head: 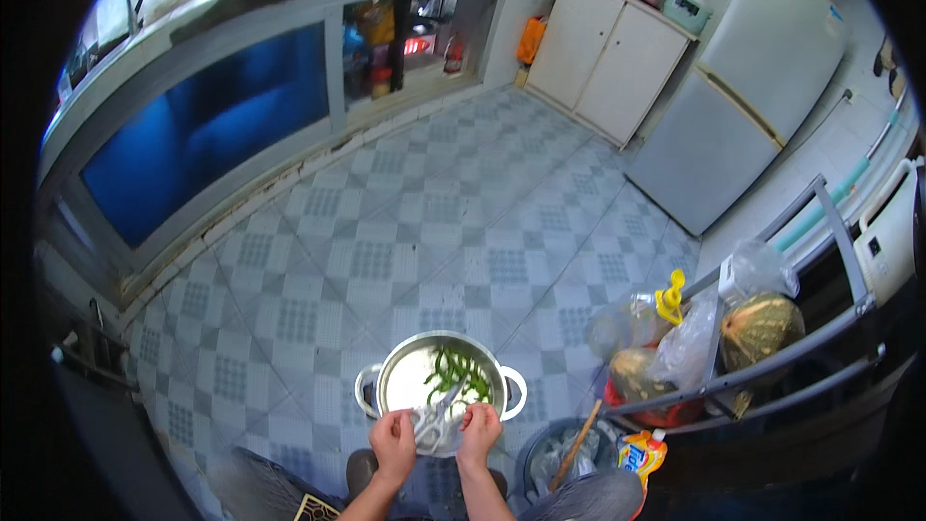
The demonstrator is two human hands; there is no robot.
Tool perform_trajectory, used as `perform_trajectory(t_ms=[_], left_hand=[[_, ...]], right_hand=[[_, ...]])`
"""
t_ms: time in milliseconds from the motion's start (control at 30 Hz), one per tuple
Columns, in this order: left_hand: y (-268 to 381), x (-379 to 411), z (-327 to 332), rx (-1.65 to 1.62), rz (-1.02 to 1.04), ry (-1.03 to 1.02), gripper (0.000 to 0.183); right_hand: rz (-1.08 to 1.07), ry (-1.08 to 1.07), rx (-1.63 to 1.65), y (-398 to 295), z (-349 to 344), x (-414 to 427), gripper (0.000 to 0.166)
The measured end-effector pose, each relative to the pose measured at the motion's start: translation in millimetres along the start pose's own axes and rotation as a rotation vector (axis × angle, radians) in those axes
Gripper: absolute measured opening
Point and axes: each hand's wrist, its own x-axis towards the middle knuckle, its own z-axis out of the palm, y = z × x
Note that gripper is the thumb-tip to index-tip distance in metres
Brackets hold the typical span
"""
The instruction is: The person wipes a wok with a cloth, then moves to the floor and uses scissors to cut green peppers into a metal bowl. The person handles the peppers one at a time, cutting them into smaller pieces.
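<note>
A two-handled stainless steel pot [405, 380] stands on the floor between my feet. Slender green vegetables [454, 367], perhaps chilli peppers or beans, lie on the right side of its bottom. Scissors with pale handles [432, 428] rest in the pot, their blades pointing towards the greens. My left hand [394, 443] is at the near left rim, fingers drawn together beside the scissor handles. Over the near right rim is my right hand [480, 434], its fingers curled and pinched. Whether either hand has a small piece between its fingertips is too small to see.
A bin [532, 459] with a plastic liner and a wooden stick [575, 445] stands by my right knee, beside a Tide pouch [642, 452]. A metal rack [767, 362] at right holds pumpkins [761, 329]. Farther off are a fridge [738, 101] and a white cabinet [608, 51].
</note>
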Motion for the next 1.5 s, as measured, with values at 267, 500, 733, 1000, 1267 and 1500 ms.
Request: perform_trajectory(t_ms=[267,500,733,1000,1267,1500], left_hand=[[-2,-1,-25,0.000,0.047,0.048,0.007],[4,6,-21,-0.066,0.015,-0.016,0.008],[5,8,-3,0.116,0.057,-0.094,0.007],[-69,72,72,0.228,0.058,-0.276,0.019],[-71,51,137,0.730,0.286,-0.766,0.066],[-56,22,119,0.957,0.396,-0.844,0.048]], right_hand=[[-0.184,-0.226,-1.360,20,-2,-34,0.043],[-0.186,-0.399,-1.509,5,31,-41,0.043],[0.079,-0.361,-1.484,-11,15,-38,0.053],[0.575,-0.409,-0.422,-29,-75,-37,0.026],[0.396,-0.469,-0.362,-82,-133,-75,0.022],[0.419,-0.478,-0.186,-89,-143,-74,0.026]])
